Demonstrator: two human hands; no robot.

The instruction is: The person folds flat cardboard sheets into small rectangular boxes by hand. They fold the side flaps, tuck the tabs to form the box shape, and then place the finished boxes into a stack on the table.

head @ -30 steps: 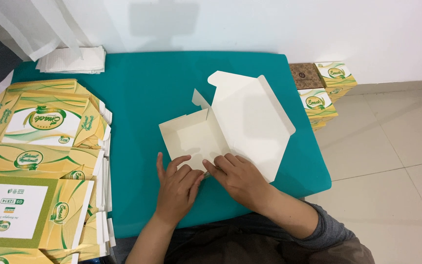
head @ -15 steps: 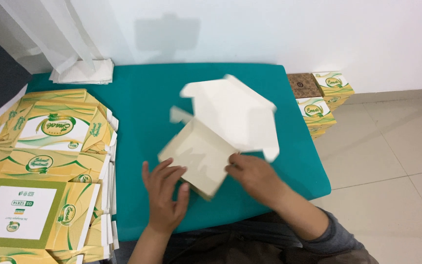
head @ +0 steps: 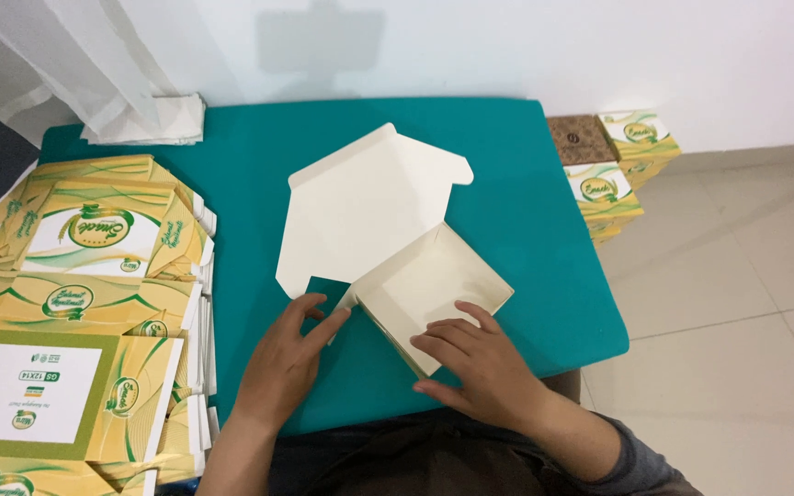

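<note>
A half-folded cream cardboard box [head: 429, 289] lies near the front edge of the teal counter [head: 516, 184], its shallow tray part turned at an angle and its wide lid flap [head: 360, 207] spread flat toward the wall. The right hand [head: 480, 363] rests palm down on the near corner of the tray, fingers spread and pressing the card rather than curled round it. The left hand [head: 291, 354] lies on the counter just beside the tray's left corner, fingers loosely extended with the fingertips touching the small side flap there; it grips nothing. A bit of teal surface shows between the left hand and the lid flap. To the left, a large heap of flat yellow-and-green printed cartons [head: 85, 303] covers that end of the counter and overhangs its front, lying close to the left forearm. At the far left corner sits a stack of folded white sheets [head: 153, 119], partly under a hanging white curtain [head: 66, 55]. Off the right end of the counter, on the tiled floor [head: 737, 276], stands a small pile of made-up yellow boxes [head: 613, 179] with a brown box [head: 581, 138] beside them, well apart from both hands.
</note>
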